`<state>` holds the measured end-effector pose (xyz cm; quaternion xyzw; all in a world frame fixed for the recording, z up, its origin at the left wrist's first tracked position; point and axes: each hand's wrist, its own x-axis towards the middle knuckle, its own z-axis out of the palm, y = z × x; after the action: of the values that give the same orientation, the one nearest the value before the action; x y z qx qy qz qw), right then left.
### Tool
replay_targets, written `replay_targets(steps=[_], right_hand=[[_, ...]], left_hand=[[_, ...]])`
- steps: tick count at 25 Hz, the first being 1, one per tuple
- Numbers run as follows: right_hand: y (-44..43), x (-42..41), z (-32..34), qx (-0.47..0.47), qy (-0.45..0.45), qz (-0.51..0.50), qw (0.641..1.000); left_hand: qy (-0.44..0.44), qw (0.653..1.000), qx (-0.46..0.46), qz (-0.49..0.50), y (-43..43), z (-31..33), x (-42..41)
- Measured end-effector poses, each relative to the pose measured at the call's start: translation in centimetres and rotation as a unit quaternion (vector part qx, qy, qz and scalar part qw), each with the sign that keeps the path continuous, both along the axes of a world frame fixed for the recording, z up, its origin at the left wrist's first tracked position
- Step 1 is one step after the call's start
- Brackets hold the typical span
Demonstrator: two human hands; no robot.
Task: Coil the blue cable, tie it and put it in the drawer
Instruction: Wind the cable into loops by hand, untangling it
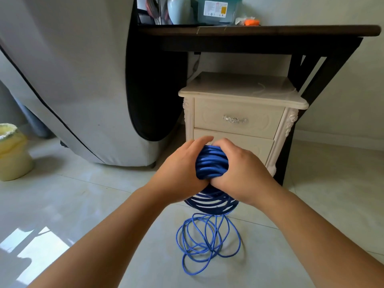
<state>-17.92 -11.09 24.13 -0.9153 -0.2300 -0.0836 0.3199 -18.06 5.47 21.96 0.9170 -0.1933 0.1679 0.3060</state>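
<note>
A thick bundle of blue cable [211, 163] sits pressed between my two hands, held above the floor in front of a cream nightstand. My left hand [178, 169] wraps the bundle's left side and my right hand [243, 171] wraps its right side, thumbs meeting at the front. Below the hands the coil's lower loops fan out, and several loose loops of the same cable lie tangled on the tiled floor. The nightstand's top drawer [236, 119], with a silver handle, is closed; the lower drawer [249, 142] is partly hidden behind my hands.
A dark wooden table [259, 31] stands over the nightstand, with a plastic box and a vase on it. A grey fabric-covered bulk [72, 80] fills the left. A yellow-lined bin [12, 150] stands at the far left on the pale tiled floor.
</note>
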Motion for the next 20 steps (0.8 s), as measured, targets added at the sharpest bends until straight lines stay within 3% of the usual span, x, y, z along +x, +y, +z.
replay_targets(steps=[5,8,13,17,20], right_hand=[[-1.2,0.7,0.0,0.188,0.152,0.042,0.969],[-2.2,1.2,-0.6,0.257,0.271,0.102,0.922],[0.0,0.9,-2.8,0.336,0.276,0.089,0.896],[1.7,0.8,-2.8,0.514,0.314,0.09,0.793],[1.5,2.0,-2.5,0.557,0.264,-0.013,0.788]], left_hand=[[0.05,0.987,-0.147,0.05,0.1,0.5,0.0],[0.103,0.942,-0.306,0.096,0.5,1.2,0.3],[0.163,0.866,-0.459,0.116,0.8,1.4,0.6],[0.207,0.803,-0.554,0.067,0.1,1.5,0.3],[0.243,0.822,-0.515,-0.013,-0.5,1.3,0.0]])
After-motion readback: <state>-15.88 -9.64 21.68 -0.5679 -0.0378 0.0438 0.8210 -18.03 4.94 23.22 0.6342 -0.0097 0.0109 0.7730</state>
